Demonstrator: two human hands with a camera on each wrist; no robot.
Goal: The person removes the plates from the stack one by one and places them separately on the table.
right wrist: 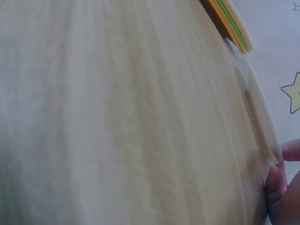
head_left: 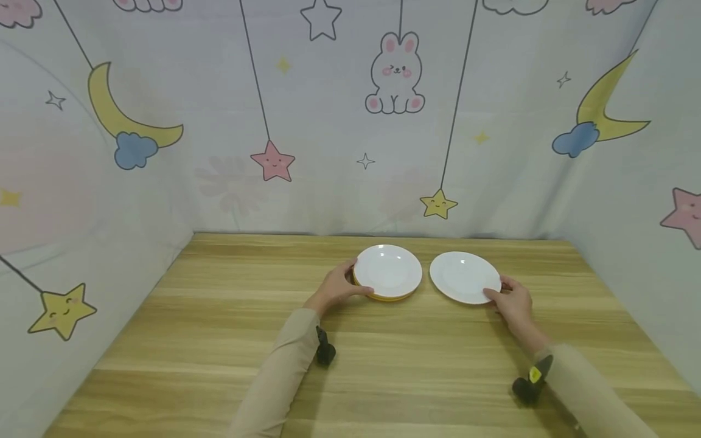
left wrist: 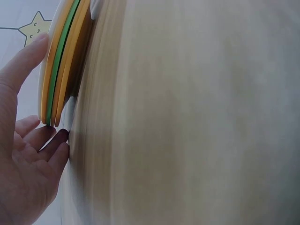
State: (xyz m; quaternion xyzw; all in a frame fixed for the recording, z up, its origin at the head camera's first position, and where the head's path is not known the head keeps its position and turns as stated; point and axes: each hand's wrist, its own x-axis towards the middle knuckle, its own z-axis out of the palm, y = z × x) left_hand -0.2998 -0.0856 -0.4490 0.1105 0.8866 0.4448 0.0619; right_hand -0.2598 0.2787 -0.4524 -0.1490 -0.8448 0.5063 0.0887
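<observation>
Toward the far side of the table, a stack of plates [head_left: 387,271] has a white plate on top. Its layered rims show orange and green edges in the left wrist view, where the plate stack [left wrist: 60,65] stands near the thumb and fingers. My left hand [head_left: 336,286] grips the stack at its left side, thumb by the near rim. To the right, a single white plate [head_left: 464,277] is pinched at its right rim by my right hand [head_left: 513,304]. The right wrist view has the white plate [right wrist: 262,101] slightly above the wood, with thumb and finger of the right hand [right wrist: 285,192] at its edge.
The wooden table [head_left: 394,371] reaches back to a cloth backdrop [head_left: 328,201] printed with stars, moons and a rabbit. More cloth walls [head_left: 82,243] rise along the left and right sides. A small black device [head_left: 325,350] is strapped at each wrist.
</observation>
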